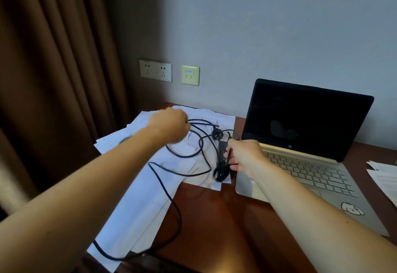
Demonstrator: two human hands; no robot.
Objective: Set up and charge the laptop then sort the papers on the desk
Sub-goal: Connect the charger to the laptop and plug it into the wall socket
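Left hand [169, 125], right hand [242, 156] hold charger cable [216, 134] (laptop [307, 120] open).

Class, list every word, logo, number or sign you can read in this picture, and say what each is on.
"hp": round logo on the laptop, below its screen.
Blue label on the small wall plate: too blurred to read.
Papers, left and right: marks too faint to read.
Sticker on the laptop: a picture, no words.
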